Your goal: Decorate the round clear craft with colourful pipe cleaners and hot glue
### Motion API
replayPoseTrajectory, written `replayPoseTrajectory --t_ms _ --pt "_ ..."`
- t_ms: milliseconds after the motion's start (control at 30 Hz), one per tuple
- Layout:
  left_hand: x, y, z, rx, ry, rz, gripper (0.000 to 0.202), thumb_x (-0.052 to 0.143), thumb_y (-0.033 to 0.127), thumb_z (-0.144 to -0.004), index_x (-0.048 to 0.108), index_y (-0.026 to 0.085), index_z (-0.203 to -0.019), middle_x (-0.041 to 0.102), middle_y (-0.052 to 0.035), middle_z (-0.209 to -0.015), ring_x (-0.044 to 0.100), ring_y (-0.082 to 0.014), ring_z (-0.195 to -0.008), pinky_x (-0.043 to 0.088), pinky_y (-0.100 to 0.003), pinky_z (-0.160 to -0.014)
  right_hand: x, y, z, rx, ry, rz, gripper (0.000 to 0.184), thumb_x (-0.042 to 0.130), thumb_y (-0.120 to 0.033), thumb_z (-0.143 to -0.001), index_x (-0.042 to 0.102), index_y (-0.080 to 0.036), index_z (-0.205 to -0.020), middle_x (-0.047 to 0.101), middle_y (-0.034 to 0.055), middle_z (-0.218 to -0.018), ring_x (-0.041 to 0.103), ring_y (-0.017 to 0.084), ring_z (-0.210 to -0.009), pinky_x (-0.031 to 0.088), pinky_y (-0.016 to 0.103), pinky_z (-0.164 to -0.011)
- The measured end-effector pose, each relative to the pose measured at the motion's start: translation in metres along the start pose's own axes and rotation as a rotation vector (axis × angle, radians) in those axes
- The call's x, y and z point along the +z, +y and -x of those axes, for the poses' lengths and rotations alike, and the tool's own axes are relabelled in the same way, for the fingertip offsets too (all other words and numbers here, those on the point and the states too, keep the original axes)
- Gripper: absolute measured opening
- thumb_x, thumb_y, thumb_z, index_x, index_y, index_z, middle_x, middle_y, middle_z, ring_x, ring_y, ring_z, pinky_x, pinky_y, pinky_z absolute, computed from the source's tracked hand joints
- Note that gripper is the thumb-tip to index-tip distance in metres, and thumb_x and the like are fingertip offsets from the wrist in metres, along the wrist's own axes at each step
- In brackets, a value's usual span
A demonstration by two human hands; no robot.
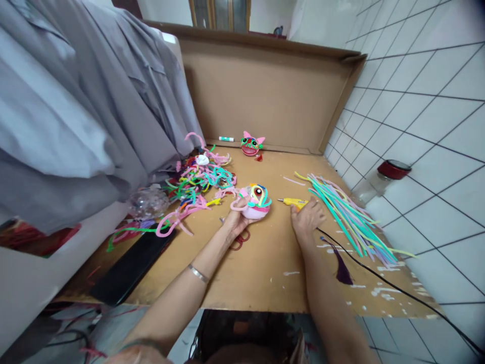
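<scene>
My left hand (237, 218) is closed around a small pink craft figure (254, 202) made of pipe cleaners, with a big eye and teal and yellow loops, held just above the cardboard work surface (265, 263). My right hand (306, 218) is wrapped on a yellow glue gun (292, 202) that lies on the surface, nozzle pointing left toward the figure. Its black cord (379, 275) trails off to the right. Red-handled scissors (239, 240) lie under my left wrist.
A tangle of coloured pipe cleaners (197, 184) lies at left, a straight bundle (348, 217) at right. A finished pink-eared figure (251, 145) and a marker (226, 138) sit by the cardboard back wall. A black phone (132, 265), purple tassel (342, 270), glass jar (382, 179) and hanging grey shirts (76, 101) are nearby.
</scene>
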State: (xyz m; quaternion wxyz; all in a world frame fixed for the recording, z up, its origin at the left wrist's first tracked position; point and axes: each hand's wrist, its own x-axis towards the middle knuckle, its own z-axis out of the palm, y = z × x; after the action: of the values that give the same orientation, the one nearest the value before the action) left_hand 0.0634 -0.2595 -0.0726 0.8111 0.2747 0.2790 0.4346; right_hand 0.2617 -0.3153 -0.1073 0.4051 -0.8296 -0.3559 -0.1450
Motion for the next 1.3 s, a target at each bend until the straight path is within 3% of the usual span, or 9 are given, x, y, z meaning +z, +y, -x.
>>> replayPoseTrajectory --t_ms 100,200,267,600,833,967,1167,1300 --pt "0.000 -0.005 0.000 0.066 -0.021 -0.070 0.066 0.080 0.032 -0.064 0.056 0.026 -0.125 0.073 -0.0087 -0.106 0.071 -0.0259 -0.088 0.059 -0.043 -0.077 -0.008 -0.025 0.013 -0.050 -0.028 -0.321 0.071 0.066 -0.049 -0.070 0.045 -0.014 -0.128 0.052 0.0229 -0.128 0.047 0.036 -0.122 0.033 0.055 -0.099" --pt "-0.001 -0.009 0.000 0.147 -0.043 -0.112 0.070 0.082 0.029 -0.061 0.055 0.030 -0.125 0.073 -0.0064 -0.106 0.071 -0.0258 -0.090 0.058 -0.042 -0.077 -0.013 -0.051 0.032 0.039 -0.214 -0.744 0.071 0.063 -0.053 -0.073 0.038 -0.022 -0.132 0.052 0.0143 -0.129 0.052 0.026 -0.118 0.039 0.045 -0.098" --pt "-0.001 -0.009 0.000 0.175 -0.033 -0.125 0.071 0.083 0.028 -0.060 0.054 0.029 -0.125 0.073 -0.0053 -0.105 0.071 -0.0261 -0.090 0.058 -0.041 -0.077 -0.014 -0.060 0.041 0.095 -0.309 -0.851 0.073 0.066 -0.053 -0.070 0.039 -0.023 -0.131 0.052 0.0121 -0.127 0.052 0.025 -0.117 0.039 0.044 -0.099" --pt "0.002 -0.011 0.001 0.163 0.009 -0.080 0.087 0.084 0.018 -0.055 0.048 0.031 -0.132 0.071 -0.0012 -0.111 0.069 -0.0231 -0.101 0.055 -0.030 -0.083 -0.004 -0.057 0.042 0.172 -0.427 -1.014 0.073 0.076 -0.044 -0.060 0.044 -0.023 -0.122 0.054 0.0089 -0.117 0.055 0.023 -0.108 0.044 0.041 -0.094" --pt "0.002 -0.009 0.003 0.165 -0.015 -0.090 0.085 0.084 0.020 -0.056 0.047 0.031 -0.132 0.072 -0.0043 -0.111 0.069 -0.0276 -0.102 0.056 -0.036 -0.083 -0.001 -0.057 0.041 0.212 -0.496 -1.082 0.077 0.080 -0.040 -0.056 0.043 -0.024 -0.122 0.056 0.0084 -0.115 0.056 0.024 -0.109 0.047 0.041 -0.089" --pt "0.002 -0.008 0.003 0.137 -0.015 -0.064 0.087 0.083 0.017 -0.054 0.047 0.030 -0.133 0.072 -0.0031 -0.111 0.069 -0.0251 -0.101 0.055 -0.033 -0.086 0.001 -0.055 0.040 0.241 -0.507 -1.078 0.080 0.081 -0.039 -0.053 0.044 -0.024 -0.122 0.057 0.0092 -0.117 0.055 0.026 -0.112 0.047 0.044 -0.091" --pt "-0.001 -0.007 0.002 0.220 -0.017 -0.140 0.078 0.081 0.016 -0.055 0.054 0.031 -0.127 0.072 -0.0046 -0.112 0.067 -0.0278 -0.106 0.055 -0.036 -0.085 0.007 -0.052 0.039 0.223 -0.505 -1.051 0.083 0.084 -0.037 -0.050 0.046 -0.025 -0.122 0.055 0.0115 -0.126 0.054 0.027 -0.119 0.048 0.045 -0.095" --pt "-0.001 -0.005 0.001 0.246 -0.025 -0.161 0.087 0.083 0.013 -0.050 0.052 0.030 -0.129 0.072 -0.0066 -0.111 0.067 -0.0291 -0.105 0.053 -0.040 -0.089 0.004 -0.054 0.037 0.232 -0.574 -1.157 0.085 0.086 -0.036 -0.047 0.047 -0.025 -0.121 0.061 0.0111 -0.122 0.060 0.027 -0.114 0.051 0.045 -0.095"
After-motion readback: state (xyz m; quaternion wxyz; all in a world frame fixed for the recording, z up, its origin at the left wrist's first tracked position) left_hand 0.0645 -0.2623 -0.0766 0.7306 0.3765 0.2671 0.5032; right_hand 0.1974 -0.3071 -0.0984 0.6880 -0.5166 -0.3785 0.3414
